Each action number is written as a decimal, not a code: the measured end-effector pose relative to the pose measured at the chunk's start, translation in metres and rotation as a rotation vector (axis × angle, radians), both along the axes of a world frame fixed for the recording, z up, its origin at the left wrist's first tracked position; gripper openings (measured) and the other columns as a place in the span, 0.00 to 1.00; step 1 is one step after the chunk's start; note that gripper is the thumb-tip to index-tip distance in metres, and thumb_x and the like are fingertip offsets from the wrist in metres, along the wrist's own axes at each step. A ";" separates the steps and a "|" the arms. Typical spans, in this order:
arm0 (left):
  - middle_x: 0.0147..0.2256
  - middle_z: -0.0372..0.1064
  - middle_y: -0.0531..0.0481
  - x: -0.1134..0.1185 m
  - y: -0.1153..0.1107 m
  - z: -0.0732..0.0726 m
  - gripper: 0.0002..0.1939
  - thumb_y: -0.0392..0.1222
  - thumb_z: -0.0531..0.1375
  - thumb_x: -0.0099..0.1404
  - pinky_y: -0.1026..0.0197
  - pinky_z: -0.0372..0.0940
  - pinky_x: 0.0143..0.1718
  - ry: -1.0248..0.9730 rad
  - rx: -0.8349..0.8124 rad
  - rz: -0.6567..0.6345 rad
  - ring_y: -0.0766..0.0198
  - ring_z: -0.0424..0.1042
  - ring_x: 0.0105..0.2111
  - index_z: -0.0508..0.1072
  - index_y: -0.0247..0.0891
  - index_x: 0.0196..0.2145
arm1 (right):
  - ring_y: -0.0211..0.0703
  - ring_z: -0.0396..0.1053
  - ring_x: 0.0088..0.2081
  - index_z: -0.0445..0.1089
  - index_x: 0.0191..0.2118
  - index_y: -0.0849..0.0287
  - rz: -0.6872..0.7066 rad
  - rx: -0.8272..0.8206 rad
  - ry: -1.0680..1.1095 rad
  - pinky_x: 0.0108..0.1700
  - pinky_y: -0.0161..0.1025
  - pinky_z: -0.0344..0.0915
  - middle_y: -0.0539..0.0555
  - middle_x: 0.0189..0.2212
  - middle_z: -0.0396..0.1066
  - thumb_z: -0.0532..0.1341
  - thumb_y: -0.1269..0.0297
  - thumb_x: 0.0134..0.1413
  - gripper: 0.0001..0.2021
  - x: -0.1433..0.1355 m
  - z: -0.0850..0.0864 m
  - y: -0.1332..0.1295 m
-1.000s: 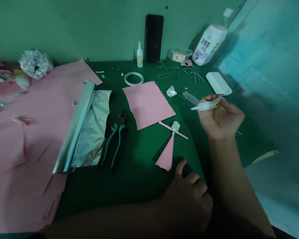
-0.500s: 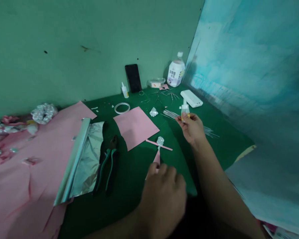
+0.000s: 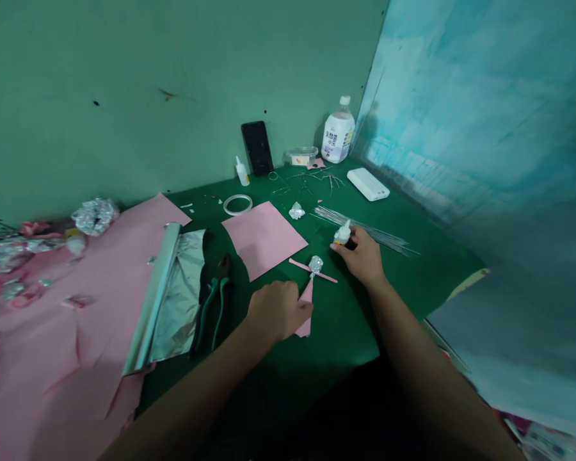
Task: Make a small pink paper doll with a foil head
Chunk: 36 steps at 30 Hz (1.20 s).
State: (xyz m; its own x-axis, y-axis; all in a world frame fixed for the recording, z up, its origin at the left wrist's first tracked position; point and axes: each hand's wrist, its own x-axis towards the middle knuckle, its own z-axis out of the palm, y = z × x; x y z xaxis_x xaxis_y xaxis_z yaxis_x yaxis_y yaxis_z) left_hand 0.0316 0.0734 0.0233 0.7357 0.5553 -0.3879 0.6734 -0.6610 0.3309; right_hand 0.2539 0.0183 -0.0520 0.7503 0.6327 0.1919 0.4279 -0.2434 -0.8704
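Note:
My left hand (image 3: pixel 278 310) is closed on a small doll-like figure at the table's middle; its pink paper skirt (image 3: pixel 306 323) shows beside my thumb. The figure has a crumpled foil head (image 3: pixel 315 264) and a thin pink strip (image 3: pixel 327 277) crossing below it. To the right, my right hand (image 3: pixel 362 256) grips a small white glue bottle (image 3: pixel 342 233) between thumb and fingers, its nozzle pointing up and tilted. The bottle is apart from the figure.
Left of my hands lie pliers (image 3: pixel 216 301), a foil roll (image 3: pixel 153 301) and large pink paper (image 3: pixel 96 333). Ahead are a pink square (image 3: pixel 266 238), tape ring (image 3: pixel 237 204), foil lump (image 3: pixel 296 210) and wires (image 3: pixel 384 237). A phone (image 3: pixel 258 148) and drink bottle (image 3: pixel 338 136) stand behind.
My left hand has shifted left and away from my body, uncovering more of the pink skirt. My right hand has lowered the glue bottle toward the table and moved slightly left.

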 end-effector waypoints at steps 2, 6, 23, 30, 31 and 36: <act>0.28 0.72 0.46 0.000 0.006 -0.004 0.16 0.52 0.56 0.64 0.59 0.57 0.26 -0.041 -0.053 0.033 0.58 0.71 0.28 0.70 0.37 0.28 | 0.63 0.73 0.50 0.70 0.44 0.55 -0.020 -0.028 -0.009 0.53 0.58 0.65 0.60 0.44 0.78 0.71 0.58 0.39 0.23 0.000 0.002 0.001; 0.27 0.70 0.48 -0.002 0.021 -0.006 0.15 0.52 0.57 0.62 0.61 0.56 0.26 -0.178 -0.205 0.067 0.60 0.70 0.29 0.69 0.37 0.27 | 0.65 0.71 0.50 0.67 0.50 0.59 -0.070 -0.095 -0.070 0.51 0.58 0.64 0.64 0.46 0.75 0.71 0.51 0.40 0.31 -0.008 0.008 -0.006; 0.31 0.67 0.55 -0.026 0.023 0.060 0.11 0.51 0.55 0.70 0.63 0.61 0.31 -0.495 -0.610 -0.012 0.66 0.68 0.29 0.65 0.41 0.39 | 0.43 0.72 0.33 0.76 0.47 0.51 0.218 0.542 0.775 0.35 0.42 0.69 0.54 0.38 0.77 0.67 0.51 0.52 0.17 -0.080 0.095 -0.043; 0.40 0.71 0.50 -0.024 0.015 0.063 0.18 0.50 0.60 0.67 0.62 0.71 0.33 -0.555 -0.889 0.067 0.62 0.78 0.33 0.65 0.42 0.51 | 0.38 0.69 0.34 0.79 0.39 0.49 0.127 0.582 0.620 0.37 0.37 0.67 0.50 0.34 0.75 0.68 0.55 0.54 0.08 -0.085 0.107 -0.051; 0.40 0.72 0.50 -0.023 0.015 0.063 0.18 0.49 0.61 0.66 0.63 0.71 0.32 -0.559 -0.884 0.080 0.63 0.78 0.31 0.67 0.42 0.51 | 0.38 0.69 0.35 0.79 0.39 0.49 0.132 0.566 0.612 0.37 0.37 0.67 0.50 0.35 0.75 0.68 0.55 0.54 0.09 -0.085 0.107 -0.052; 0.33 0.73 0.52 -0.021 0.013 0.066 0.15 0.43 0.68 0.58 0.67 0.69 0.27 -0.589 -0.805 0.122 0.66 0.74 0.28 0.74 0.39 0.43 | 0.38 0.69 0.36 0.79 0.40 0.49 0.156 0.537 0.641 0.36 0.36 0.66 0.51 0.38 0.76 0.68 0.53 0.54 0.10 -0.085 0.106 -0.054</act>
State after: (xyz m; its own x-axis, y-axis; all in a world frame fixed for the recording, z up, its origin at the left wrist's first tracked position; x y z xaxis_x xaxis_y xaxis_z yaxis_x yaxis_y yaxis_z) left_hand 0.0111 0.0867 0.0890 0.8866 0.3727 -0.2739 0.3069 -0.0312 0.9512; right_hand 0.1690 -0.0361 0.0539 0.7280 0.6827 0.0635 -0.1933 0.2932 -0.9363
